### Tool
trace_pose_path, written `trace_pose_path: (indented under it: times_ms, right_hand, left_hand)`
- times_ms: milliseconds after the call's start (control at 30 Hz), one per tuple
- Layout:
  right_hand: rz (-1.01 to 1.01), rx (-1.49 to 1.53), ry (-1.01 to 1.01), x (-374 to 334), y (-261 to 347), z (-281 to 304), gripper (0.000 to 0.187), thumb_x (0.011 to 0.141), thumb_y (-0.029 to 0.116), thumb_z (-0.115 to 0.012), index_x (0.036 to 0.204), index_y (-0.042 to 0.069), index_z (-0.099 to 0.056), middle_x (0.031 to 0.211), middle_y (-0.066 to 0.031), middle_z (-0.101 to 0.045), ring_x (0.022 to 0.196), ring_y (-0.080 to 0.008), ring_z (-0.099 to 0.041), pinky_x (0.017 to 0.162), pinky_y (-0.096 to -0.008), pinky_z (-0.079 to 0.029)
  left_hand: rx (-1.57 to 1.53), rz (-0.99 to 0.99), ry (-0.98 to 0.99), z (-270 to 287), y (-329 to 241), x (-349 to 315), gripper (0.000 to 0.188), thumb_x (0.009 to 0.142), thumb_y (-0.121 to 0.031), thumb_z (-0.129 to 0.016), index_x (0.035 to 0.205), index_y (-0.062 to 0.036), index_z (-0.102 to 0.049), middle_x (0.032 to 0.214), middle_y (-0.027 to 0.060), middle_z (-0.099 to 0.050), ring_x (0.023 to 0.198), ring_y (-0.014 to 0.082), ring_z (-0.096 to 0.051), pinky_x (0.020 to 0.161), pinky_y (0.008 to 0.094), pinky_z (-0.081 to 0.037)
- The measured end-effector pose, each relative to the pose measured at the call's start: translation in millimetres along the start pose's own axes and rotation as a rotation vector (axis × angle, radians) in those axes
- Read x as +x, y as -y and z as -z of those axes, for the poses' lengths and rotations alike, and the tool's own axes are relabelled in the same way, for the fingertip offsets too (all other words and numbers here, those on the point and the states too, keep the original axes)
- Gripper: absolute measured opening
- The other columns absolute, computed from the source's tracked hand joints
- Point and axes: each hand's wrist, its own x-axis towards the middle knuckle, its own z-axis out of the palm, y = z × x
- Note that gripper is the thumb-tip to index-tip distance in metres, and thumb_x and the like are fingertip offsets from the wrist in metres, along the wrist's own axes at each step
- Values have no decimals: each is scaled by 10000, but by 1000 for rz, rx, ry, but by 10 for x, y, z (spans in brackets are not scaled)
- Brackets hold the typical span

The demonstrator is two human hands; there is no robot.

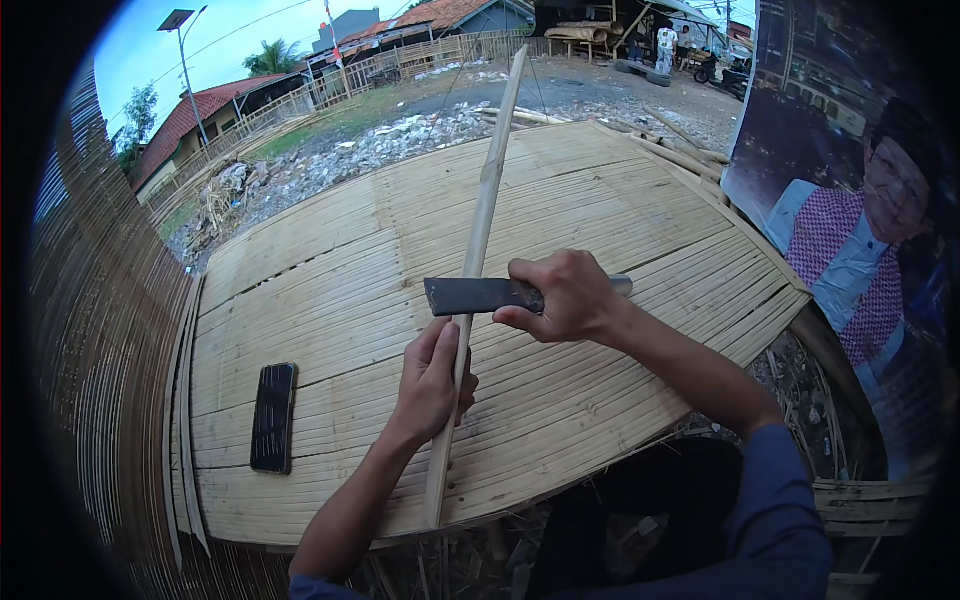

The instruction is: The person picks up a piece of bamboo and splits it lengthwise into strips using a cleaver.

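Currently, our left hand (428, 388) is wrapped round a long, pale bamboo strip (487, 205) over the slatted, tan bamboo platform (610, 225); our right fist (570, 297) grips a broad, dark metal blade (468, 297) across the strip, which looks unsplit.

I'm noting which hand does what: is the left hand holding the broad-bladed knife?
No, the right hand holds the broad-bladed knife, while the left hand grips the bamboo strip.
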Motion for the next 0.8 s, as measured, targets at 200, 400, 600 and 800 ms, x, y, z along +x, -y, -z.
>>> trace_pose_path:
  times_ms: [200, 400, 600, 800]
  right_hand:
    - [181, 57, 60, -66, 136, -27, 699, 789, 727, -481, 693, 46, -608, 445, -54, -511, 439, -253, -597, 439, -359, -482]
    - [117, 59, 55, -62, 62, -27, 633, 781, 692, -532, 665, 70, -530, 469, -55, -499, 426, -263, -562, 430, -372, -452]
    - [138, 74, 22, -71, 52, -3, 619, 793, 677, -530, 658, 73, -522, 455, -60, -484, 435, -274, -562, 444, -378, -452]
    - [7, 128, -79, -20, -95, 101, 625, 796, 672, -531, 652, 65, -511, 452, -65, -459, 427, -295, -531, 444, -378, -435]
  left_hand:
    - [-44, 28, 33, -32, -53, 8, 361, 999, -249, -372, 1304, -66, -429, 585, -31, -397, 382, 53, -411, 325, 209, -321]
    - [-43, -2, 80, -2, 22, -3, 395, 1006, -365, -350, 1313, -127, -417, 637, -44, -369, 361, 34, -309, 306, 202, -251]
    - [-8, -18, 29, -71, -30, -29, 378, 1010, -342, -352, 1307, -123, -433, 557, -49, -325, 357, 40, -301, 288, 212, -228]
    - [-29, -122, 110, -82, -63, -57, 389, 1021, -312, -308, 1313, -79, -418, 513, -48, -299, 326, 37, -288, 283, 211, -228]
